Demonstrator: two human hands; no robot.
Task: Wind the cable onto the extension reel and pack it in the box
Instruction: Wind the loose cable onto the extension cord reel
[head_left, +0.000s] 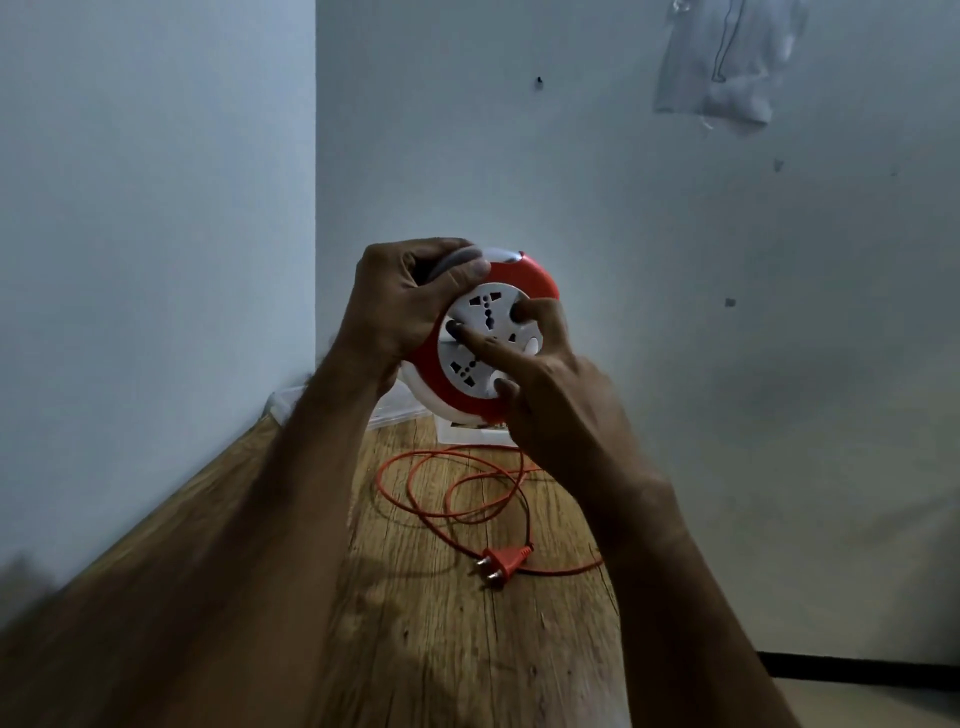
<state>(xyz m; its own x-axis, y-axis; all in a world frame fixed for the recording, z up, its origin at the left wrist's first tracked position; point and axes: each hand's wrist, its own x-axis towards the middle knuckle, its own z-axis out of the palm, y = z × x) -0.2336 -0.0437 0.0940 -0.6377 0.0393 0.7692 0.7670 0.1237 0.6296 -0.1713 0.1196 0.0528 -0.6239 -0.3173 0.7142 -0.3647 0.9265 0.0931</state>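
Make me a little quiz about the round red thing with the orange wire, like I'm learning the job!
1. True or false: the orange cable is already fully wound onto the reel.
2. Where is the plug? A) lying on the wooden table B) in the left hand C) stuck in a reel socket
3. Fill in: the right hand has its fingertips on the reel's white ______ face.

Key
1. False: loops lie loose on the table.
2. A
3. socket
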